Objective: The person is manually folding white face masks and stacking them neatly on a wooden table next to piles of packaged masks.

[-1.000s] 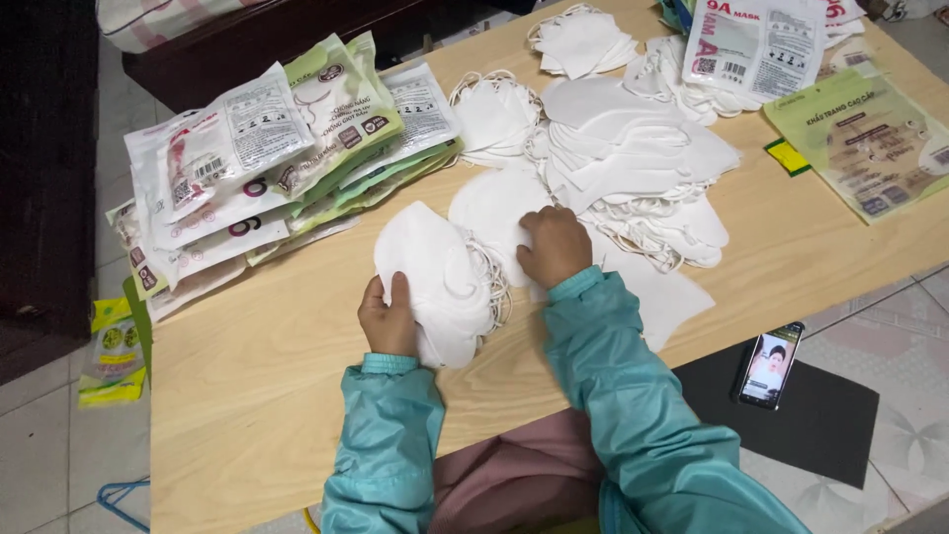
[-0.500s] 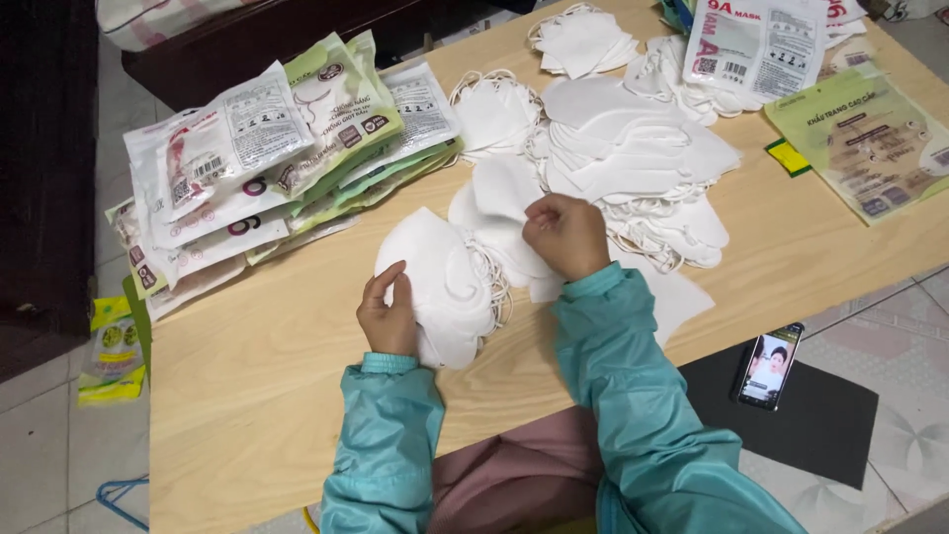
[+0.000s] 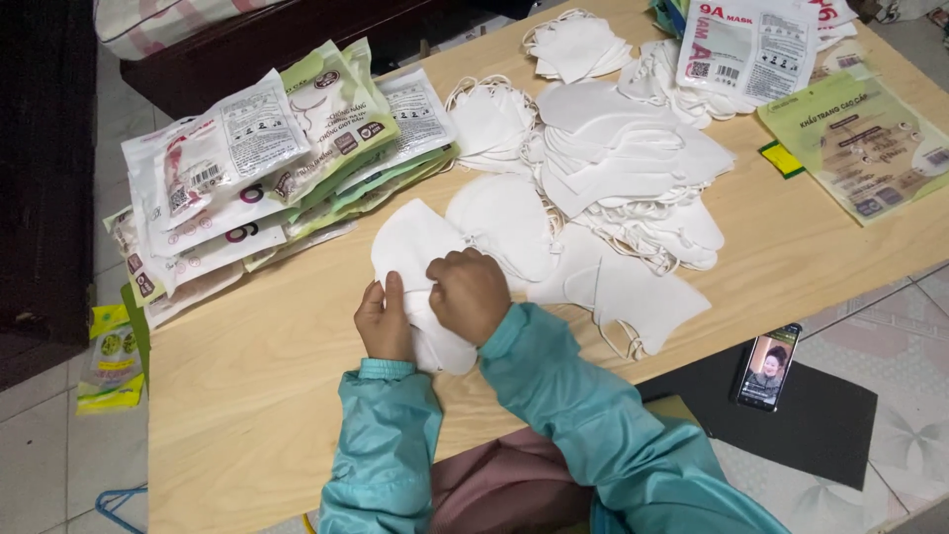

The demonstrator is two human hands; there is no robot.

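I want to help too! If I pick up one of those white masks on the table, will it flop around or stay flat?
The white mask under both hands looks thin and folded, so probably light and bendy. Loose ear loops suggest neighbours may snag and drag along.

Both teal-sleeved arms come in from 6 o'clock, bent inward. Left hand (image 3: 384, 321) sits knuckles-up with fingers curled, right hand (image 3: 471, 294) loosely fisted right beside it at 3 o'clock, nearly touching.
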